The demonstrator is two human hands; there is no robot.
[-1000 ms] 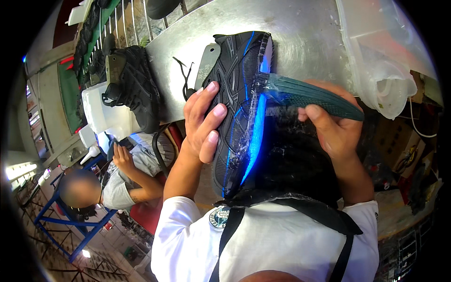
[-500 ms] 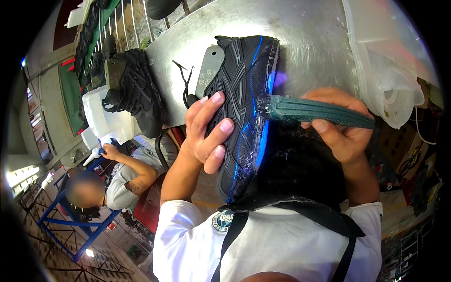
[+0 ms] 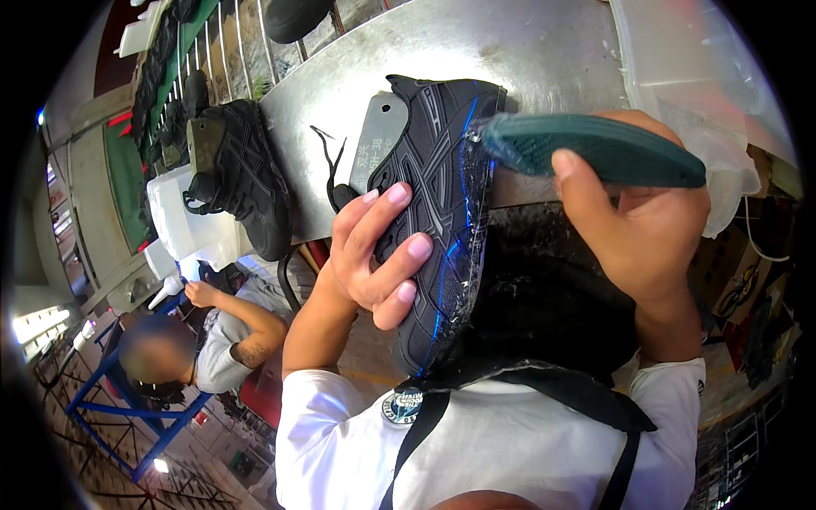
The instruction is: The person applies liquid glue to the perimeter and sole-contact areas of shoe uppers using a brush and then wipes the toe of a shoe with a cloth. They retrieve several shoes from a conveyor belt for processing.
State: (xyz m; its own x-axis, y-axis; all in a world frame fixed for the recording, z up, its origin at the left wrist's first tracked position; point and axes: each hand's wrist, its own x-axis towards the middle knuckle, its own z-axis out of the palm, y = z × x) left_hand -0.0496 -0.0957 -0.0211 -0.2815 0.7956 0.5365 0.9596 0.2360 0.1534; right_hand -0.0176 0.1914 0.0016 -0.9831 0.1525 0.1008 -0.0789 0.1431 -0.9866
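By metal table (image 3: 552, 55), left hand (image 3: 367, 263) gripping shoe (image 3: 446, 161), right hand (image 3: 648, 234) clasping brush (image 3: 599, 151), container (image 3: 705, 72) nearby

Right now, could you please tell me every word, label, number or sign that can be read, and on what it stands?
Grey plate in the black shoe under the left hand: pale characters and digits, not copied here.
Round badge on the white shirt: lettering, too small to read.
Second plate, in the other black shoe: any marking is too blurred.
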